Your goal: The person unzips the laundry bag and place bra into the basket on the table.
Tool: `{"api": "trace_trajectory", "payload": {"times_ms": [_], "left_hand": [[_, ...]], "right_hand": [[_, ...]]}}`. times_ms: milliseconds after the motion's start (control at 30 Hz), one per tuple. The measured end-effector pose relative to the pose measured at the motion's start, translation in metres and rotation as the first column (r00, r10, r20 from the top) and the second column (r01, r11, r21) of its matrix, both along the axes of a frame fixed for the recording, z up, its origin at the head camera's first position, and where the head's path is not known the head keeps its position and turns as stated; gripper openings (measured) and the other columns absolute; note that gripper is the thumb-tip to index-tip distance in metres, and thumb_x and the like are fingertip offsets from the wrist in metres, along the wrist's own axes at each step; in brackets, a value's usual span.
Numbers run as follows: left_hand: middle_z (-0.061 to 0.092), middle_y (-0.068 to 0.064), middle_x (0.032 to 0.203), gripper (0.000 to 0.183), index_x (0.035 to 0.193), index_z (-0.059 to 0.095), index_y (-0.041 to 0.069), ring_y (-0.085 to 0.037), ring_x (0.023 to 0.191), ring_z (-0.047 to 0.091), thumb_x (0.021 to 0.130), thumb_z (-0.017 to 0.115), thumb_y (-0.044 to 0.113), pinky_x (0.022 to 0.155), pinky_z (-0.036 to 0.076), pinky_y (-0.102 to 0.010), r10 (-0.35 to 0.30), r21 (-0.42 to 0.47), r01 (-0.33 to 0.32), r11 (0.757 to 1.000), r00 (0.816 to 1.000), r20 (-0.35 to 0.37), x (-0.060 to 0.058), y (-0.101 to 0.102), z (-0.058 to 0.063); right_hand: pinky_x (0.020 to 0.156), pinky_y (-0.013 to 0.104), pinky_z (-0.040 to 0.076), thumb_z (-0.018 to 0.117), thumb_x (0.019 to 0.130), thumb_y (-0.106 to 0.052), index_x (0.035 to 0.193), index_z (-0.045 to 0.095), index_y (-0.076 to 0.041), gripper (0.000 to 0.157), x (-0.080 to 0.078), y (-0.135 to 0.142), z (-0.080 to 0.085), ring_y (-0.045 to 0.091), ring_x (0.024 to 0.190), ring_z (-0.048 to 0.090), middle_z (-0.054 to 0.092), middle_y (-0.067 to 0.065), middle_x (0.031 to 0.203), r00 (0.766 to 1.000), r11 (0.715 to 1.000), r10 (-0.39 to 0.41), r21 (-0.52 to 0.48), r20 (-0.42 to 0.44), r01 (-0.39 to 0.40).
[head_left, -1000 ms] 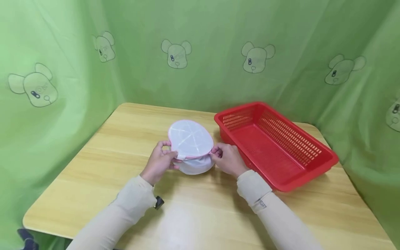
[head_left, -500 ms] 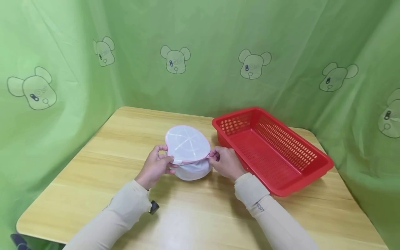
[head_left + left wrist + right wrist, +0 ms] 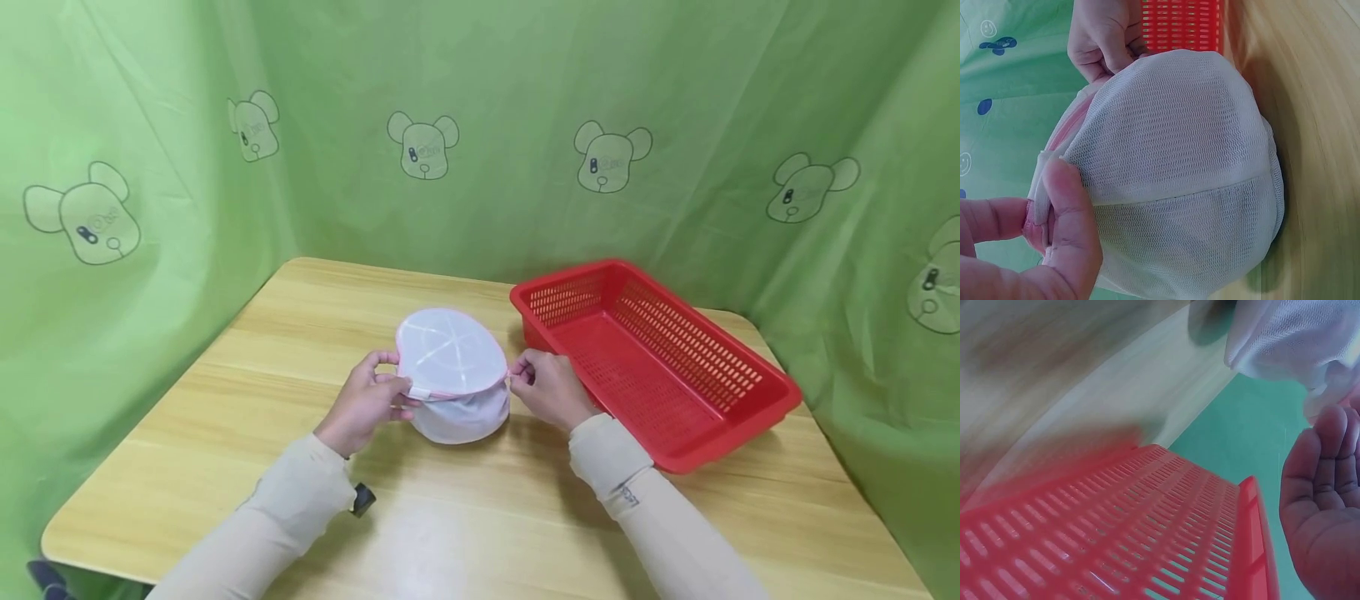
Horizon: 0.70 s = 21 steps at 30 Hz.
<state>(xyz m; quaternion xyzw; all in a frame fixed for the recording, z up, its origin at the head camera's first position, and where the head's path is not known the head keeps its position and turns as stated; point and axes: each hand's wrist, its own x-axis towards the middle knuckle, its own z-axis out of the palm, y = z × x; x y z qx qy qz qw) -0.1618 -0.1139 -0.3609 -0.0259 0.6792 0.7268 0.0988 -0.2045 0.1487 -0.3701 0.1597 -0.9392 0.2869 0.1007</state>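
A white mesh laundry bag [image 3: 461, 421] with a round top panel and a pink zip edge stands on the wooden table. My left hand [image 3: 356, 408] pinches its rim at the left, beside a small white tab [image 3: 419, 393]. In the left wrist view the thumb [image 3: 1072, 212] presses over the pink zip tape [image 3: 1072, 122]. At the rim's right side, the fingertips of my right hand [image 3: 551, 387] pinch the end of the pink zip edge. The right wrist view shows that hand's curled fingers, with the pinched spot mostly out of frame.
A red perforated plastic basket [image 3: 720, 358] stands close to the right of the bag, just beyond my right hand. Green curtain [image 3: 517, 208] with bear-like faces hangs behind the wooden table [image 3: 247, 400] and along both sides.
The head view has tipped up slightly, so everything sits lower. My left hand has drawn a little left and nearer with the bag's rim. Both hands keep their pinch.
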Motion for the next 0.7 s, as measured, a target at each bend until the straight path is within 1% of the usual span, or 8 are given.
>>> {"api": "trace_trajectory", "payload": {"times_ms": [167, 400, 700], "left_hand": [[0.061, -0.018, 0.097, 0.037, 0.129, 0.035, 0.000, -0.021, 0.076, 0.066, 0.094, 0.048, -0.003, 0.066, 0.055, -0.029, -0.021, -0.007, 0.021, 1.000, 1.000, -0.004, 0.0010, -0.0029, -0.0003], [0.060, -0.016, 0.091, 0.037, 0.127, 0.037, -0.002, -0.021, 0.073, 0.063, 0.092, 0.049, -0.004, 0.065, 0.056, -0.030, -0.055, 0.000, 0.055, 0.999, 0.999, -0.002, 0.0022, -0.0054, -0.0017], [0.060, -0.018, 0.093, 0.036, 0.127, 0.038, -0.004, -0.020, 0.073, 0.064, 0.092, 0.048, -0.005, 0.065, 0.057, -0.029, -0.117, 0.003, 0.117, 0.993, 0.993, -0.002, 0.0055, -0.0089, -0.0010]], "right_hand": [[0.060, 0.027, 0.047, 0.066, 0.082, -0.009, 0.083, 0.065, -0.004, 0.005, -0.0008, 0.0016, 0.0013, 0.015, 0.065, 0.052, 0.058, -0.001, 0.070, 1.000, 1.000, -0.010, 0.016, 0.016, 0.009], [0.061, 0.027, 0.046, 0.066, 0.082, -0.009, 0.085, 0.065, -0.005, 0.005, -0.0030, 0.0044, -0.0006, 0.015, 0.066, 0.052, 0.058, -0.001, 0.070, 1.000, 0.999, -0.022, 0.024, 0.004, 0.022], [0.061, 0.027, 0.046, 0.067, 0.083, -0.009, 0.084, 0.065, -0.005, 0.004, -0.0057, 0.0072, -0.0013, 0.016, 0.065, 0.052, 0.058, 0.000, 0.070, 1.000, 0.999, -0.025, 0.034, -0.011, 0.025]]}}
